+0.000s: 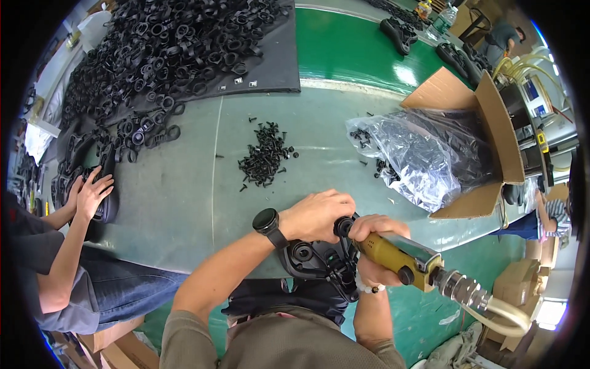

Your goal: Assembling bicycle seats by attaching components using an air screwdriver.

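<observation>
My right hand [380, 246] is wrapped around a yellow air screwdriver [396, 257], with a pale hose at its back end. The tool's black nose [344, 226] meets a black plastic part [313, 258], which sits at the table's near edge and has a round socket and several ribs. My left hand [319, 214], below a black wristwatch [266, 221], is closed on the far side of this part, beside the tool's nose. Its fingertips are hidden. Beyond my hands lies a pile of black screws [265, 154] on the table.
Black ring-shaped clamps [178, 43] form a big heap at the far left. To the right, an open cardboard box [507, 141] holds a clear plastic bag [424, 166], with screws beside it. A co-worker's hands [92, 194] rest on a black part at the left.
</observation>
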Available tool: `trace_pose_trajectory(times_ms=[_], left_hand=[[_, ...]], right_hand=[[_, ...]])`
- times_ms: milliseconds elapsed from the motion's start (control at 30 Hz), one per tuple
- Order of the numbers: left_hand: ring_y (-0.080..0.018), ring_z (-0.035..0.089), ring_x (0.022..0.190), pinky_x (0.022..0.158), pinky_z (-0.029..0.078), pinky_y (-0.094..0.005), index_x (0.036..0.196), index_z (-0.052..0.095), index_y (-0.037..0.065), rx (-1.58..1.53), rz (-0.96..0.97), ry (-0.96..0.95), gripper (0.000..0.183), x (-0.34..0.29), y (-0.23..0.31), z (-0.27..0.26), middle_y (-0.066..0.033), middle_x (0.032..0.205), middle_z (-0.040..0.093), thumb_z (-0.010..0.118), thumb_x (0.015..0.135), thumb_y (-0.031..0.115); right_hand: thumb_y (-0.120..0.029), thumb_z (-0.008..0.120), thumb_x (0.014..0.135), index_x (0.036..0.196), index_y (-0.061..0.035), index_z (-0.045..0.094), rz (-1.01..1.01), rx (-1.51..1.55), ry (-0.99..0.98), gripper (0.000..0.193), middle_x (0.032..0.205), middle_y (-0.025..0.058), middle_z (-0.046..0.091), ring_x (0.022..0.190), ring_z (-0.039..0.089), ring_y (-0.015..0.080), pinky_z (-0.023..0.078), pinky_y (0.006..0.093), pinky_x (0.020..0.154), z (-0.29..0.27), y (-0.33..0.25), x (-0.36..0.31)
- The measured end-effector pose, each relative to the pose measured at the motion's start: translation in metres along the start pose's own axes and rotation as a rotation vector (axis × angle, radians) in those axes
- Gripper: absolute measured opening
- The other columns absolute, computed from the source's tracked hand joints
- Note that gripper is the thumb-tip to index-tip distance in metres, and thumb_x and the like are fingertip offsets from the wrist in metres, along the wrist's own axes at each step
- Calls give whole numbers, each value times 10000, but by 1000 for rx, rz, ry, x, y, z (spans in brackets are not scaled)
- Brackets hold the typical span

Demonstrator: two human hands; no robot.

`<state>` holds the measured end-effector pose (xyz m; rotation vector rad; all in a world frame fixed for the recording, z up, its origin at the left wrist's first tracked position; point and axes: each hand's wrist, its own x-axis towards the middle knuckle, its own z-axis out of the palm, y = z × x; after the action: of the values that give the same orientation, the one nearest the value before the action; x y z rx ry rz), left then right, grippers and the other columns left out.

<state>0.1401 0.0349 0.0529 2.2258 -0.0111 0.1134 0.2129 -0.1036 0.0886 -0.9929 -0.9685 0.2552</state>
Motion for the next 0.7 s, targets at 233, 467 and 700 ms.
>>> trace_pose_trajectory(times_ms=[233,467,700], left_hand=[[-320,509,1071,902,450,-409,1059,578,61,-23,45,13,487,-1,-10,11,-74,1154,559,759,614,140],[-348,571,943,820,467,-428,981,585,67,-61,34,246,381,-12,-3,4,-117,1001,581,723,635,154],[-283,574,1098,922,454,-365,1111,556,-62,-288,-336,1157,609,57,-40,-88,-233,1151,603,779,725,354]], right_hand=[[-266,681,681,1010,7,546,57,-12,-162,448,821,107,626,689,591,189,476,289,641,-19,18,-15],[-792,453,774,1094,31,483,-64,342,94,883,698,140,565,573,565,277,498,392,535,-3,-69,11],[-814,390,781,1050,0,471,-133,388,133,861,616,133,541,468,541,262,482,364,448,-10,-116,1]])
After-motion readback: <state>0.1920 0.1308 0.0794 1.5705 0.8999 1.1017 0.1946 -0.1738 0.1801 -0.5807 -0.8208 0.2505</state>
